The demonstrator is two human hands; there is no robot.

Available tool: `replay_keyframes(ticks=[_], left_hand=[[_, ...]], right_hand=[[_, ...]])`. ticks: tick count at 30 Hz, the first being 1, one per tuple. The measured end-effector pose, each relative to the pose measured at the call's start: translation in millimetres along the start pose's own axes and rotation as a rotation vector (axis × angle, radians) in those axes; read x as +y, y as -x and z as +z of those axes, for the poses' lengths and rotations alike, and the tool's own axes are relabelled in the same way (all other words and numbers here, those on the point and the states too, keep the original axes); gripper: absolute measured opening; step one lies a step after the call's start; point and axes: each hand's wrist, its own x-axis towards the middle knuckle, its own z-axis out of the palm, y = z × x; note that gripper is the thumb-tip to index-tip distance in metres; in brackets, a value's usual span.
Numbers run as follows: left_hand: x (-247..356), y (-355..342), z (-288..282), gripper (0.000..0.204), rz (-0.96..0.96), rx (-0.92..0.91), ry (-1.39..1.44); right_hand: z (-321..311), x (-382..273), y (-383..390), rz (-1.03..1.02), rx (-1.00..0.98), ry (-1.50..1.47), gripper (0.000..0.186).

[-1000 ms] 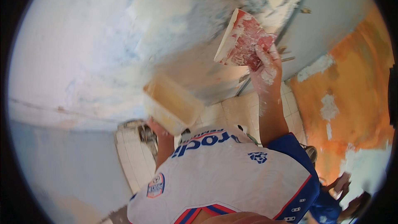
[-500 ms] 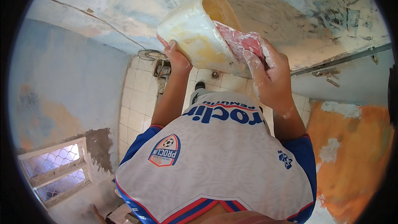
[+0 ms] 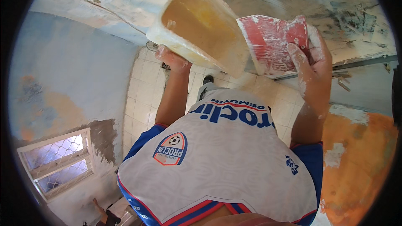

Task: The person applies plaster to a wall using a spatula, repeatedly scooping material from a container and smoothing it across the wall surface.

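Note:
A whitish plastic tub [image 3: 167, 44] with yellowish smears is held tilted in front of me, its mouth facing up and toward me. My left hand [image 3: 172, 60] grips its lower left side; some fingers are hidden behind it. Off the tub's right rim, a wide red putty knife [image 3: 268, 42] streaked with white paste is pinched in my right hand [image 3: 312, 58], thumb on the near face. White paste coats the fingers of that hand. The blade is apart from the tub, its left corner close to the rim.
A patchy wall [image 3: 121, 0] with a cable along it rises ahead. Below is a pale tiled floor [image 3: 140, 83]. A barred window [image 3: 58, 163] is at the lower left, an orange patched surface [image 3: 356, 163] at the right. A door handle [image 3: 343, 79] shows behind my right arm.
The putty knife has come out of the tub and moved right with my right hand. My left hand has tipped the tub so its inside now shows.

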Motion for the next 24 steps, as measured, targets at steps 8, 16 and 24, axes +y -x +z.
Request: replay_keyframes(ticks=[8,16,24], left_hand=[[25.1,-16.4,7.2,0.074,0.214,-0.077,-0.297],[33.0,-7.0,-14.9,0.078,0.007,0.086,-0.267],[28.0,-6.8,-3.8,0.078,-0.114,0.175,-0.099]], right_hand=[[0.8,-15.6,-32.2,0.105,-0.418,0.273,0.044],[10.1,16.8,-66.9,0.209,-0.658,0.117,0.043],[7.0,25.9,-78.6,0.290,-0.648,-0.071,0.046]])
